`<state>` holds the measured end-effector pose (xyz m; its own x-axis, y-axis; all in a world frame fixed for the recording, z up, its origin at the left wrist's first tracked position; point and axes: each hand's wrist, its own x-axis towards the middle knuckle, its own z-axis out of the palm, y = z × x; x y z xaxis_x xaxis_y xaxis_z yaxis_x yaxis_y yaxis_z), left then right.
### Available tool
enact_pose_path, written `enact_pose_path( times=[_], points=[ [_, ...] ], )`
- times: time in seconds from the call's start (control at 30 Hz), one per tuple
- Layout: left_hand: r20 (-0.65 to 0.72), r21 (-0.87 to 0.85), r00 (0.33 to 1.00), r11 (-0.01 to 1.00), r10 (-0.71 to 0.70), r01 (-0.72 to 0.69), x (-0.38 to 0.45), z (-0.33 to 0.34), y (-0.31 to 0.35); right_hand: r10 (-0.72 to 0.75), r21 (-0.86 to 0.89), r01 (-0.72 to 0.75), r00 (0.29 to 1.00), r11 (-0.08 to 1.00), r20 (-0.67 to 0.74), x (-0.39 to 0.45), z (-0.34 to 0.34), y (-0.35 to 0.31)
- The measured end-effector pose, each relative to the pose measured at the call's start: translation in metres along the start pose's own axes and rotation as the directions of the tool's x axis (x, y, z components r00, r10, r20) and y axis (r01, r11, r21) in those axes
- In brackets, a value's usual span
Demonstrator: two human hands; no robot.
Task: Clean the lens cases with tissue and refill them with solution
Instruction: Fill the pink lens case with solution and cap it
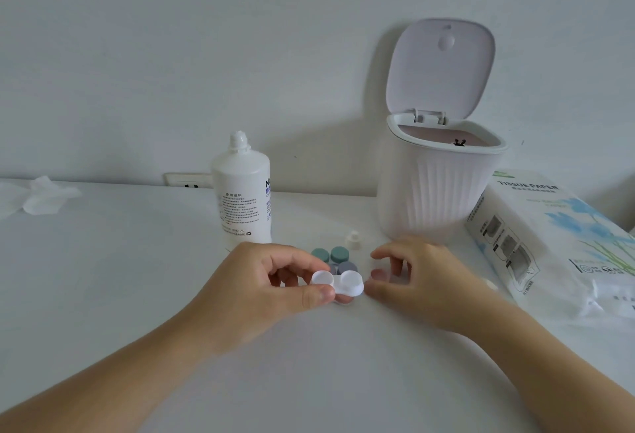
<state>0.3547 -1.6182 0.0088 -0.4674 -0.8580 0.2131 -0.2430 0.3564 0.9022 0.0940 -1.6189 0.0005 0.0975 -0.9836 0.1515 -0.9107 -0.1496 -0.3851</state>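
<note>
My left hand (pixel 275 281) pinches a white double-well lens case (pixel 340 282) by its left well, just above the white table (pixel 309 364). Both wells are uncapped. My right hand (pixel 415 278) hovers right of the case with fingers loosely curled, fingertips close to its right well, holding nothing. Behind the case lie two green caps (pixel 331 254) and a grey-purple cap (pixel 347 267). A small white bottle cap (pixel 353 239) stands near them. The white solution bottle (pixel 242 192) stands uncapped behind my left hand.
A white ribbed bin (pixel 436 188) with its lid open stands at the back right. A tissue paper pack (pixel 556 243) lies at the right. A crumpled tissue (pixel 41 197) sits at the far left, and a wall socket (pixel 189 180) is behind the bottle.
</note>
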Motion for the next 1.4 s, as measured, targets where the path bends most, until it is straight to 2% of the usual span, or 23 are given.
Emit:
enact_pose_path(
  times=[0.17, 0.27, 0.33, 0.47, 0.57, 0.63, 0.8, 0.93, 1.17, 1.4],
  points=[
    [-0.016, -0.02, 1.0, 1.0, -0.006, 0.005, 0.0, 0.0, 0.001, -0.006, 0.061, 0.007, 1.0, 0.998, -0.024, 0.0, 0.0, -0.002],
    [-0.008, -0.022, 1.0, 1.0, 0.0, 0.0, 0.001, 0.0, 0.001, 0.003, 0.249, 0.021, 0.995, 0.968, -0.095, 0.0, 0.0, -0.003],
    [-0.016, -0.015, 1.0, 1.0, -0.003, 0.003, 0.001, -0.001, 0.001, 0.04, 0.446, 0.009, 0.994, 0.895, -0.1, -0.001, -0.003, -0.007],
    [0.0, -0.003, 1.0, 1.0, -0.016, 0.016, 0.0, 0.0, 0.001, 0.009, 0.778, -0.004, 1.0, 0.628, -0.002, -0.007, -0.015, -0.017],
    [0.009, -0.003, 1.0, 1.0, -0.022, 0.022, 0.0, 0.0, 0.002, -0.041, 0.883, 0.013, 0.999, 0.47, 0.007, -0.012, -0.019, -0.026],
    [0.008, -0.005, 1.0, 1.0, -0.023, 0.023, 0.0, 0.001, 0.001, -0.067, 0.897, 0.021, 0.998, 0.441, 0.009, -0.015, -0.017, -0.03],
    [0.0, -0.007, 1.0, 1.0, -0.022, 0.022, 0.001, 0.001, 0.0, -0.157, 0.821, 0.086, 0.988, 0.565, 0.004, -0.017, -0.011, -0.03],
    [-0.014, -0.005, 1.0, 1.0, -0.022, 0.022, 0.002, 0.001, -0.001, -0.216, 0.797, 0.11, 0.976, 0.594, 0.026, -0.018, -0.011, -0.03],
    [-0.013, 0.009, 0.999, 0.999, -0.045, 0.045, 0.001, -0.001, -0.001, -0.278, 0.636, 0.195, 0.96, 0.746, 0.032, -0.024, -0.012, -0.036],
    [0.022, -0.077, 0.996, 0.993, -0.091, 0.093, 0.004, 0.0, -0.002, -0.312, 0.564, 0.259, 0.95, 0.784, -0.003, -0.027, -0.016, -0.039]
  ],
)
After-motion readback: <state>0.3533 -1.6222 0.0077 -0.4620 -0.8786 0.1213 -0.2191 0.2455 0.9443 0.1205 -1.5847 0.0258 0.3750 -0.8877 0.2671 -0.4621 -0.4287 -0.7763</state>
